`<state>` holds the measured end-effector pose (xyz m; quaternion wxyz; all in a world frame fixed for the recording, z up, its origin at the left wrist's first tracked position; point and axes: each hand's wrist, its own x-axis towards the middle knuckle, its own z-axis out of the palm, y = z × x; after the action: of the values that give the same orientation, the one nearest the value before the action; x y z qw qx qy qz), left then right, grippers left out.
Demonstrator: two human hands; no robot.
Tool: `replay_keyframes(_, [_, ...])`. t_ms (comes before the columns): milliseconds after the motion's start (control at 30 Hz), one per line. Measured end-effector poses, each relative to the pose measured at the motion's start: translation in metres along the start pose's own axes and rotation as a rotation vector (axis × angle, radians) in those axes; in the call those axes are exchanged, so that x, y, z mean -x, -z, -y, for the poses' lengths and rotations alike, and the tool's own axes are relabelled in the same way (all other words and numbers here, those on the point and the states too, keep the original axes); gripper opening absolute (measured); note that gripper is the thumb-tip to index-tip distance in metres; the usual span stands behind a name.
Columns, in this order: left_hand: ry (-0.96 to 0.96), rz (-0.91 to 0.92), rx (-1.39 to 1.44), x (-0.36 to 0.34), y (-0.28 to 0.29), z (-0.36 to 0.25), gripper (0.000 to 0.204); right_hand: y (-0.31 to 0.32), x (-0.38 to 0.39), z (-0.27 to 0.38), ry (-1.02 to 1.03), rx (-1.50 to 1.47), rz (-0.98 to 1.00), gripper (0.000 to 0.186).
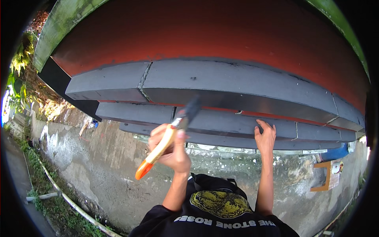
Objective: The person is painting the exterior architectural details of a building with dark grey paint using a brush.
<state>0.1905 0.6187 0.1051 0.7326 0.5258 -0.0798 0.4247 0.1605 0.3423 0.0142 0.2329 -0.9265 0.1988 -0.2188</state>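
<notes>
My left hand (169, 150) is closed around the handle of a paintbrush (156, 153). The handle is cream with an orange end, and the dark bristles, somewhat blurred, point up and to the right. Behind the bristles run long grey ledges (233, 81), stacked like steps, with dark joints across them. Whether the bristles touch the grey surface I cannot tell. My right hand (265, 136) is at the lower grey ledge (221, 121), fingers apart and bent, with nothing visible in it. A small pale spot marks the ledge between the hands.
A wide red surface (205, 35) lies beyond the ledges, bordered by green edges. An open cardboard box (333, 173) stands on the worn concrete (106, 162) at right, near a blue object (334, 153). A pale pipe (69, 199) and plants line the left.
</notes>
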Motion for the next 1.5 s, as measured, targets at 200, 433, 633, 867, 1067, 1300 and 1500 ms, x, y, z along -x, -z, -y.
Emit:
replay_keyframes(200, [0.034, 0.024, -0.098, -0.017, -0.022, 0.009, 0.021, -0.001, -0.002, -0.012, 0.015, -0.047, 0.019, 0.031])
replay_keyframes(433, [-0.159, 0.032, -0.077, -0.001, 0.003, -0.002, 0.025, -0.002, -0.001, -0.01, 0.025, -0.046, 0.023, 0.032])
replay_keyframes(633, [-0.083, -0.065, -0.193, -0.017, -0.015, 0.003, 0.024, 0.003, 0.003, -0.022, 0.054, -0.06, 0.02, 0.029])
replay_keyframes(867, [-0.273, 0.358, -0.419, 0.037, -0.012, -0.011, 0.018, 0.05, 0.063, 0.106, 0.395, -0.527, -0.118, 0.041])
replay_keyframes(1067, [-0.151, 0.601, -0.363, 0.059, -0.027, -0.026, 0.021, 0.058, 0.083, 0.125, 0.491, -0.468, -0.139, 0.07])
replay_keyframes(1300, [-0.089, 0.823, -0.347, 0.054, -0.024, -0.04, 0.033, 0.05, 0.078, 0.126, 0.424, -0.457, -0.292, 0.049])
replay_keyframes(1500, [-0.29, 0.56, 0.002, 0.062, 0.013, 0.003, 0.033, 0.058, 0.052, 0.129, 0.545, -0.589, -0.612, 0.033])
